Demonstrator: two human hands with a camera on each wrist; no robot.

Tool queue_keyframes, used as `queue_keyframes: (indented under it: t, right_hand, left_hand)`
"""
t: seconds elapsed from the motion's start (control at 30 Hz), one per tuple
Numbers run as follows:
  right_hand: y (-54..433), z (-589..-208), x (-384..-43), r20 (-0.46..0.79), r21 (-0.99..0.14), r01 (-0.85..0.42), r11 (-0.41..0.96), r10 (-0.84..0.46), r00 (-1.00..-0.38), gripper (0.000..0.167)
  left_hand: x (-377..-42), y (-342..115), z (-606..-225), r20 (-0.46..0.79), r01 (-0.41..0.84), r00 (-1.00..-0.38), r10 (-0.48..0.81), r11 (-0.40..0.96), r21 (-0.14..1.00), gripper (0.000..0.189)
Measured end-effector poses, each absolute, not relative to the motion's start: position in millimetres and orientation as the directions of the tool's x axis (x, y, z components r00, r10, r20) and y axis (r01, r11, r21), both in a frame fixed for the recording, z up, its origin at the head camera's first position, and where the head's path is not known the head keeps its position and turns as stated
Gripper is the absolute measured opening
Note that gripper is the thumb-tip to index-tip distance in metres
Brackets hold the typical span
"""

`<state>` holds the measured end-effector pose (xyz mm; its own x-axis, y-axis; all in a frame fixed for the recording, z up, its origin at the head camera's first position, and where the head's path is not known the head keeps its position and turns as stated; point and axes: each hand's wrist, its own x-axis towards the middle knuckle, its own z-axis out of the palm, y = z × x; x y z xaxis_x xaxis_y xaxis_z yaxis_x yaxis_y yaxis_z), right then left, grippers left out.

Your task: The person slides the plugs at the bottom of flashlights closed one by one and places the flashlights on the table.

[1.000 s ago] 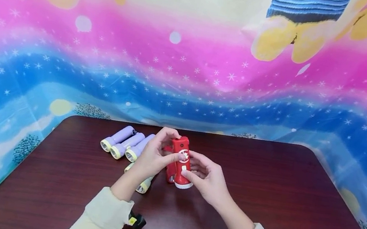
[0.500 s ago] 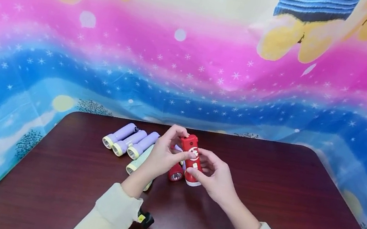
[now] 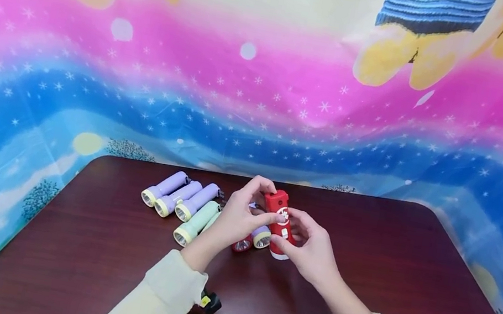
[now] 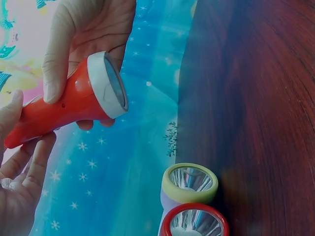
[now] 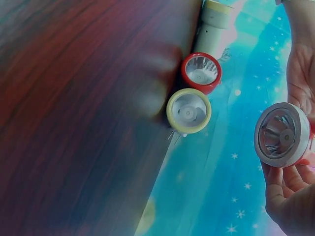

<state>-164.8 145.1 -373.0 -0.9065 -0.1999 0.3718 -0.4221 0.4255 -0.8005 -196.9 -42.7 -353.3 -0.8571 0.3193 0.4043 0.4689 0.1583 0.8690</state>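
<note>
A red flashlight with a white front rim is held up between both hands, its lens end tilted down toward the person. My left hand grips its tail end, the thumb lying across the white printed emblem. Nearer the lens, my right hand holds the body, thumb just below the white switch. In the left wrist view the white rim faces right. The right wrist view looks into its reflector. Behind the hands lie another red flashlight and a purple one with a yellow rim, both partly hidden.
Several purple flashlights with yellow rims lie side by side at the back left of the dark wooden table. A mint green flashlight lies in front of them, with another partly behind the left forearm. A printed cloth hangs behind the table.
Both hands have shifted right together with the held red flashlight. The purple flashlight beside the lying red one and more of the mint green one have come into view.
</note>
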Motion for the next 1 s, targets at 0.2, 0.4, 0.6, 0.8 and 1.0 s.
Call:
queue_keyframes:
  t: [0.2, 0.4, 0.6, 0.8, 1.0]
  right_hand:
    - [157.0, -376.7, -163.7, 0.368, -0.802, -0.419, 0.425, -0.201, -0.908, 0.052]
    - [173.0, -378.9, -165.0, 0.341, -0.806, -0.394, 0.442, -0.197, -0.919, 0.049]
    - [189.7, -379.1, -163.8, 0.327, -0.805, -0.384, 0.453, -0.201, -0.923, 0.048]
    - [207.1, -375.1, -157.0, 0.332, -0.803, -0.367, 0.469, -0.158, -0.93, 0.047]
    - [219.5, -371.0, -154.8, 0.304, -0.813, -0.34, 0.472, -0.153, -0.94, 0.047]
  left_hand:
    - [-196.8, -39.4, -355.4, 0.383, 0.47, -0.836, 0.392, 0.154, 0.869, 0.045]
    - [-200.4, -32.9, -356.5, 0.364, 0.484, -0.801, 0.475, 0.157, 0.861, 0.049]
    - [-203.7, -20.1, -357.4, 0.364, 0.491, -0.779, 0.51, 0.136, 0.86, 0.05]
    - [-210.9, 4.3, -362.8, 0.379, 0.495, -0.774, 0.507, 0.113, 0.861, 0.05]
    - [-214.5, 19.9, -369.4, 0.385, 0.481, -0.784, 0.486, 0.085, 0.873, 0.052]
